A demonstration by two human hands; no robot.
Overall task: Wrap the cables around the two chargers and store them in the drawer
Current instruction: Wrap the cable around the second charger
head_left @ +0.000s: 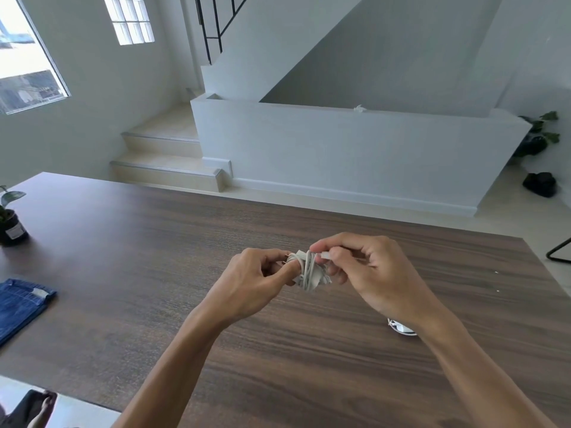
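Observation:
A white charger [309, 273] with its white cable wound round it is held above the dark wooden table [154, 273]. My left hand [256, 282] grips the charger from the left, thumb pressed on the coils. My right hand [355, 264] pinches the cable's end plug [324, 255] at the top of the bundle. A second white charger [400, 327] lies on the table under my right forearm, mostly hidden. No drawer is in view.
Folded blue denim [21, 304] lies at the table's left edge. A small potted plant [10, 223] stands at the far left. Beyond the table are steps [167, 168], a low white wall and a black bag [539, 183] on the floor.

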